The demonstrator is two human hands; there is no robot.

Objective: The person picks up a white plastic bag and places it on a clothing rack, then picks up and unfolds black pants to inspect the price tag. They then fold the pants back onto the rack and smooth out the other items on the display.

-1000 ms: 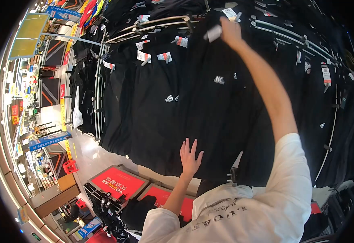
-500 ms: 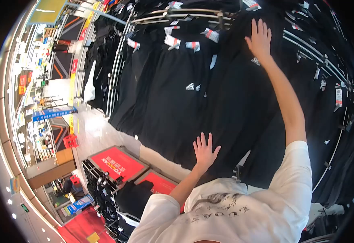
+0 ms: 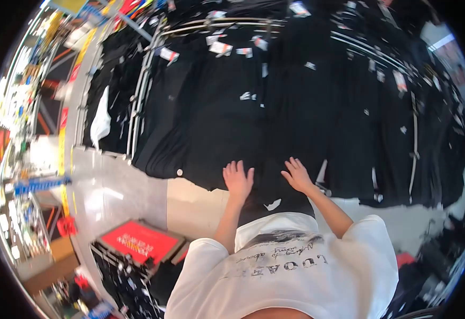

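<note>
Both open: right hand (image 3: 298, 175) has dropped beside left hand (image 3: 238, 179) on the black garment (image 3: 267, 133).

This is a clothing shop, seen on its sales floor. Rows of black garments (image 3: 227, 106) hang close together from curved metal rails (image 3: 222, 24), and many carry white-and-red price tags (image 3: 220, 48) near the top. A second rail (image 3: 414, 133) of dark clothes bends round on the right. On the pale tiled floor (image 3: 105, 191) stands a low display with a red sign (image 3: 139, 242), and along the left edge, blurred, run bright banners and stocked shelving (image 3: 30, 186) of further aisles.
</note>
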